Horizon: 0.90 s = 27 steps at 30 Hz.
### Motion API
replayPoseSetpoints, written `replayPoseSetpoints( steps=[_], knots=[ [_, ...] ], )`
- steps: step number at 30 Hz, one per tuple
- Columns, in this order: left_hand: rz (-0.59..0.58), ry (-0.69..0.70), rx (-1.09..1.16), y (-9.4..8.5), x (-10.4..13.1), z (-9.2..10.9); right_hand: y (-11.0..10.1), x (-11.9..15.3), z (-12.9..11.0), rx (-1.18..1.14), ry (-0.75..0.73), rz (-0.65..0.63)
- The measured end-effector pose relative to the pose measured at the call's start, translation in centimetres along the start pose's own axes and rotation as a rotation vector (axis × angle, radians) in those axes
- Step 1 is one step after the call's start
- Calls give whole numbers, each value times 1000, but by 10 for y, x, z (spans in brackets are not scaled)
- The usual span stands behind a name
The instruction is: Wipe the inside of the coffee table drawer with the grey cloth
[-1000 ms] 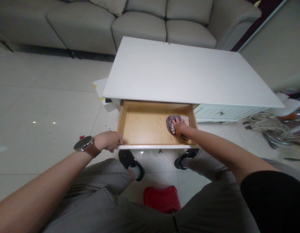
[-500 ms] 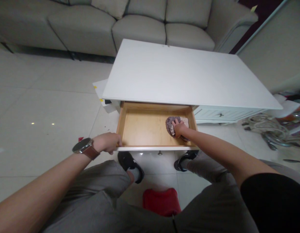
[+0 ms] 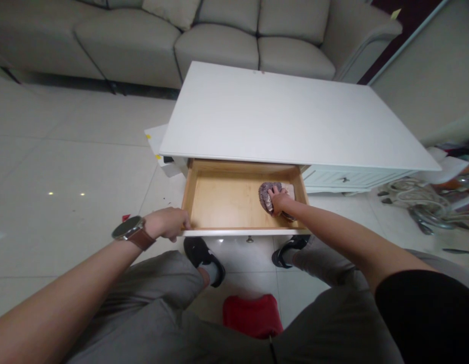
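Note:
A pale wooden drawer [image 3: 222, 199] is pulled out of the white coffee table [image 3: 291, 119] in front of me. Inside it, at the right end, my right hand [image 3: 280, 200] presses on a bunched purple-brown cloth [image 3: 265, 196], fingers curled over it. A lighter part of the cloth shows beyond the hand, and the palm side is hidden. My left hand [image 3: 172, 222], below a wristwatch, grips the drawer's front left corner with its fingers bent over the edge.
Behind the table stands a grey sofa [image 3: 219, 48]. A second, closed drawer [image 3: 346, 179] is at the right. Coiled cables [image 3: 412, 199] lie on the floor far right, a white box [image 3: 156, 139] left of the table. Below me is a red stool [image 3: 252, 314], between my shoes.

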<state>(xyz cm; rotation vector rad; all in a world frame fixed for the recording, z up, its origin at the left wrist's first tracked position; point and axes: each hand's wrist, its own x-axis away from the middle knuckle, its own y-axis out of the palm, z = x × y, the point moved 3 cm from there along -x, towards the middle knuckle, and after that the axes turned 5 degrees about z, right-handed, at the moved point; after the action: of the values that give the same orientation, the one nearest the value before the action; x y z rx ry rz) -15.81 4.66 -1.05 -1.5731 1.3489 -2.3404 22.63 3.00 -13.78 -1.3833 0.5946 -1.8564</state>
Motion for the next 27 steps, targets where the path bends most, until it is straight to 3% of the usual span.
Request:
replayPoseSetpoints(
  steps=[13, 27],
  knots=[
    [6, -23, -3, -5, 5, 4, -5, 6, -1, -86, 5, -15],
    [3, -16, 4, -5, 6, 4, -5, 5, -1, -6, -3, -15]
  ],
)
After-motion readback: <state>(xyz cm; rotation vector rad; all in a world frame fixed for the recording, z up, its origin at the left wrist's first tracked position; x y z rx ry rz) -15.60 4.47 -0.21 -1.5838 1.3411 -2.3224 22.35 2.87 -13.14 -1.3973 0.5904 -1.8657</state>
